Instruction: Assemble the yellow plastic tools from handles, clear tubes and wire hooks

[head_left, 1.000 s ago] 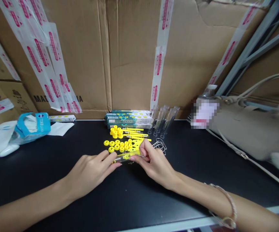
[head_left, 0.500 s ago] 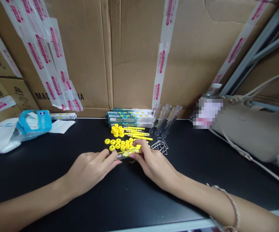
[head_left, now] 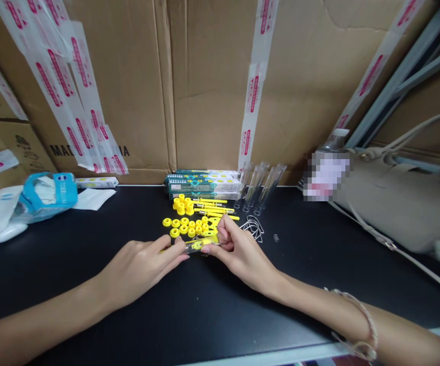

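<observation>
My left hand (head_left: pixel 144 264) is closed around the left part of a clear plastic tube (head_left: pixel 194 247) with yellow and dark parts inside. My right hand (head_left: pixel 243 254) is at the tube's right end, its thumb stretched along it and its other fingers curled behind. Whether those fingers pinch a smaller part is hidden. Yellow rings (head_left: pixel 175 232) and taller yellow caps (head_left: pixel 181 208) stand just behind the tube. Yellow rods with metal tips (head_left: pixel 214 211) lie beyond my right hand. Bent metal clips (head_left: pixel 254 227) are heaped to its right, and a small spring-like coil (head_left: pixel 276 237) lies farther right.
Several clear tubes (head_left: pixel 260 190) stand upright at the back, beside stacked green-and-white boxes (head_left: pixel 200 185). A blue tissue pack (head_left: pixel 48 195) is at the left. A bottle (head_left: pixel 328 173) and a beige bag (head_left: pixel 387 203) are at the right. A large cardboard box (head_left: pixel 205 91) walls off the black table (head_left: pixel 189 315).
My right fingers have curled in and its thumb has shifted along the tube. The small coil now shows to the right of the clips. My left hand keeps its hold; the view shifted slightly.
</observation>
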